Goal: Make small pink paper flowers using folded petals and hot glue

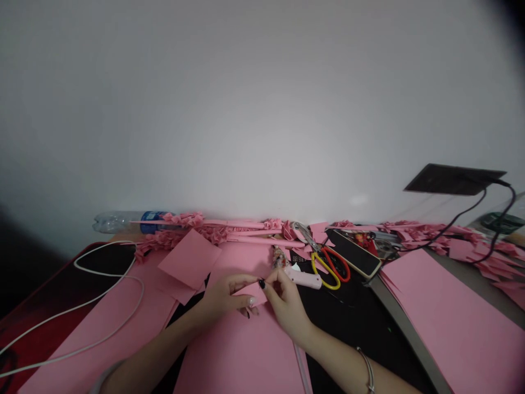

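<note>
Between both hands, above a large pink sheet, is a small piece of pink paper. My left hand is closed on its left side, the thumb lying on the paper's face. My right hand pinches the upper right edge with thumb and forefinger, where the two hands' fingertips meet. Just beyond the right hand lies a pale pink handled tool, perhaps a cutter. Scissors with one yellow and one red handle rest to its right. Several pink paper squares lie left of the hands.
Pink paper-flower stems line the wall, with a plastic bottle at left. A phone lies beyond the scissors. More pink sheets are at right, under a cabled black panel. A white cable loops across the left.
</note>
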Demonstrator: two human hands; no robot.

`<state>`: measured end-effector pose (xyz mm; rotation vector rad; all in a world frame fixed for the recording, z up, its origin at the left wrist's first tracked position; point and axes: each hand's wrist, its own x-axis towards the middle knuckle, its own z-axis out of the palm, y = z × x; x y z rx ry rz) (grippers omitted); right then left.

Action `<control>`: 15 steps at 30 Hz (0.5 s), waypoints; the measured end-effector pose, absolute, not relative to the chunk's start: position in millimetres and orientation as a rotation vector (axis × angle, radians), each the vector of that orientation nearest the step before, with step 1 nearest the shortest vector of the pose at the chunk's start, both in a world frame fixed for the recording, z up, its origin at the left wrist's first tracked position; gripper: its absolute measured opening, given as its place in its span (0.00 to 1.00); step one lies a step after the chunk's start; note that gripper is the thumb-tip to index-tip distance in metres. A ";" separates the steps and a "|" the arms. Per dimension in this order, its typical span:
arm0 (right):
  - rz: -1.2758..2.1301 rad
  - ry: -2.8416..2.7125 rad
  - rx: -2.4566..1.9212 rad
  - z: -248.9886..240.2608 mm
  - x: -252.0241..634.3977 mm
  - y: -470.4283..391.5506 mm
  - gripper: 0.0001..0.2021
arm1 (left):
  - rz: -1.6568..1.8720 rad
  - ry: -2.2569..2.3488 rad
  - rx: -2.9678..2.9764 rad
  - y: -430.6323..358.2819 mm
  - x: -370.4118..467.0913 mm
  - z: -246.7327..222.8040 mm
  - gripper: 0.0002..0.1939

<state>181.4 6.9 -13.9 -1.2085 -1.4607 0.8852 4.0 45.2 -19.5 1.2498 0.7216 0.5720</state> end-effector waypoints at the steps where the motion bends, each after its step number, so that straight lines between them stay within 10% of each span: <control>1: 0.876 -1.461 -1.215 -14.7 181.5 7.1 0.10 | 0.568 0.721 1.258 45.0 4.0 -18.3 0.21; 15: 0.817 -1.505 -1.287 -16.2 181.0 6.9 0.09 | 0.569 0.694 1.271 44.8 5.9 -15.7 0.15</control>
